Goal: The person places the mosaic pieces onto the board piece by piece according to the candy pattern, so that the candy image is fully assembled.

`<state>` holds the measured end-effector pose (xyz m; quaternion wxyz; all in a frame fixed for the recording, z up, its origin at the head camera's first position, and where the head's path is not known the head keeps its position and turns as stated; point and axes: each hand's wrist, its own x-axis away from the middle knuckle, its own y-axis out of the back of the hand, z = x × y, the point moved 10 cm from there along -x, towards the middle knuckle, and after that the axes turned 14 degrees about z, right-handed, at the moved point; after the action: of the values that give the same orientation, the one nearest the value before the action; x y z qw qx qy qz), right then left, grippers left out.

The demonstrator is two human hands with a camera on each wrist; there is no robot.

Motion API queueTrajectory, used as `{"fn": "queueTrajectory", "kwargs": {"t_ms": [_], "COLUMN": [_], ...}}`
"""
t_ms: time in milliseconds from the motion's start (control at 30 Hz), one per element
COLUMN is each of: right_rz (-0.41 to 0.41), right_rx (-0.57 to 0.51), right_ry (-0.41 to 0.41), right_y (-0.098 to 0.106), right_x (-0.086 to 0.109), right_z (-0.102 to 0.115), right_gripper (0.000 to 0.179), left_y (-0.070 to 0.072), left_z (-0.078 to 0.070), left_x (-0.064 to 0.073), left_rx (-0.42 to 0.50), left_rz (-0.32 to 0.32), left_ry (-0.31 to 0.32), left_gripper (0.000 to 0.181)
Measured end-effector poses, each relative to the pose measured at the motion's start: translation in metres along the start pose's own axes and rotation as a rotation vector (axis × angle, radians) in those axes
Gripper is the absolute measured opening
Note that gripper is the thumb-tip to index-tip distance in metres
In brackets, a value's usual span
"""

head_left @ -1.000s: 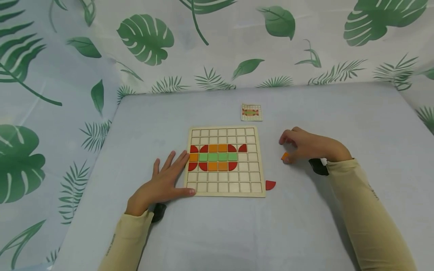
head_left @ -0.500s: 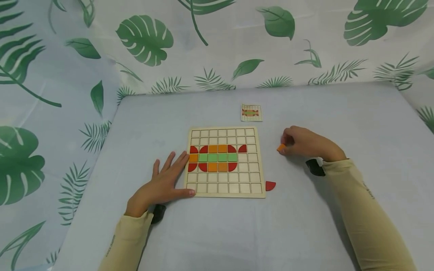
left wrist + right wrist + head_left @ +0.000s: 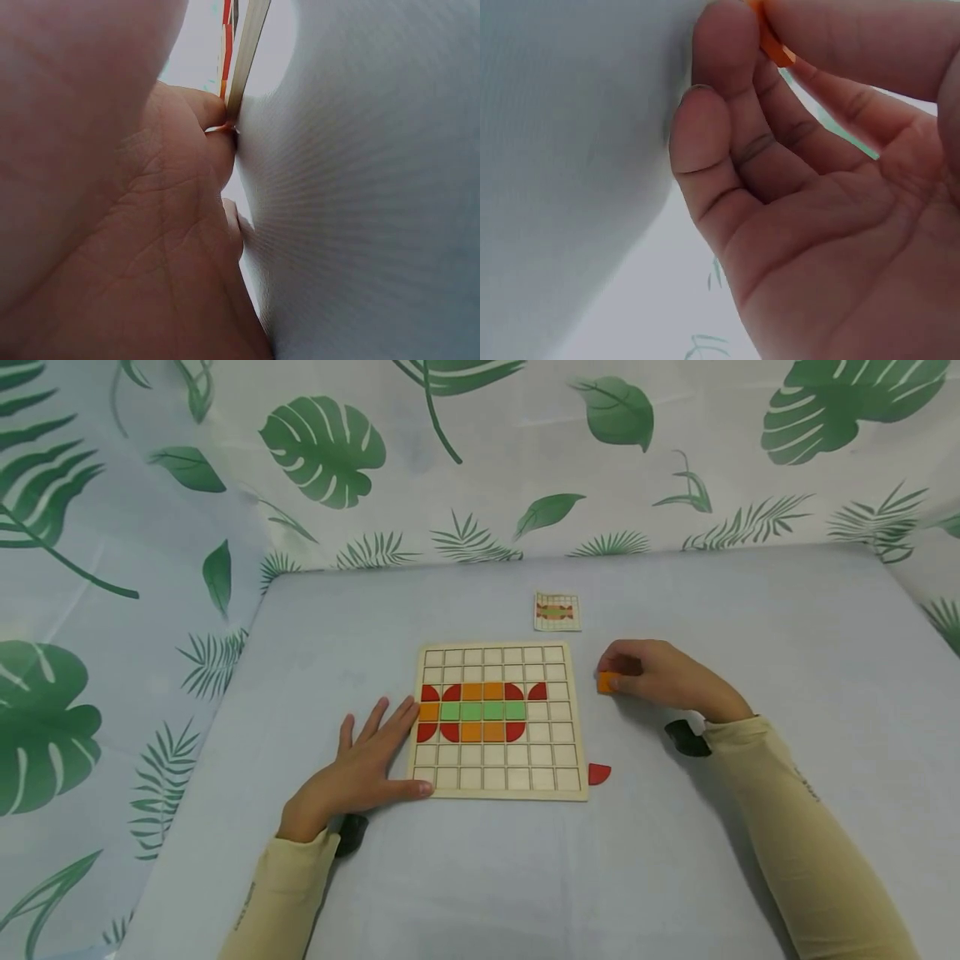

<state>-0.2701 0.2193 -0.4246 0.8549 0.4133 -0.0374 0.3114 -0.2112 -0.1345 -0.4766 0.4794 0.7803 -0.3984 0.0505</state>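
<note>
A square wooden grid board [image 3: 495, 781] lies on the table, with red quarter-round, orange square and green square tiles set in its middle rows. My left hand [image 3: 362, 770] has its fingers spread, the fingertips and thumb at the board's left edge. To the right of the board, my right hand [image 3: 667, 677] pinches an orange square tile [image 3: 607, 682] between thumb and fingers. In the right wrist view only a sliver of that orange tile [image 3: 777, 49] shows past the thumb. A loose red quarter-round tile [image 3: 598, 774] lies by the board's lower right corner.
A small pattern card [image 3: 557, 612] printed with a red, orange and green grid design lies behind the board. Pale cloth covers the table [image 3: 480, 877], and a leaf-printed sheet [image 3: 465, 477] hangs behind and at the sides.
My right hand has moved left toward the board with the orange tile, which now shows more of its face. My left hand and the board stay in place.
</note>
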Motion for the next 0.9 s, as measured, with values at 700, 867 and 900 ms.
{"fn": "queueTrajectory", "kwargs": {"t_ms": [700,867,900], "right_rz": [-0.058,-0.031,-0.028], "right_rx": [-0.126,-0.117,-0.115], "right_ry": [0.122,0.143,0.152], "right_y": [-0.021,-0.03,-0.032], "right_x": [-0.014,-0.018,-0.019], "right_z": [0.044,0.052,0.054], "right_gripper": [0.011,0.011,0.011], "left_y": [0.0,0.0,0.0], "left_z": [0.0,0.0,0.0], "left_x": [0.0,0.001,0.001], "left_rx": [-0.002,-0.002,-0.003], "left_rz": [-0.012,-0.012,-0.013], "left_ry": [-0.009,0.0,0.004], "left_gripper": [0.116,0.116,0.115]}}
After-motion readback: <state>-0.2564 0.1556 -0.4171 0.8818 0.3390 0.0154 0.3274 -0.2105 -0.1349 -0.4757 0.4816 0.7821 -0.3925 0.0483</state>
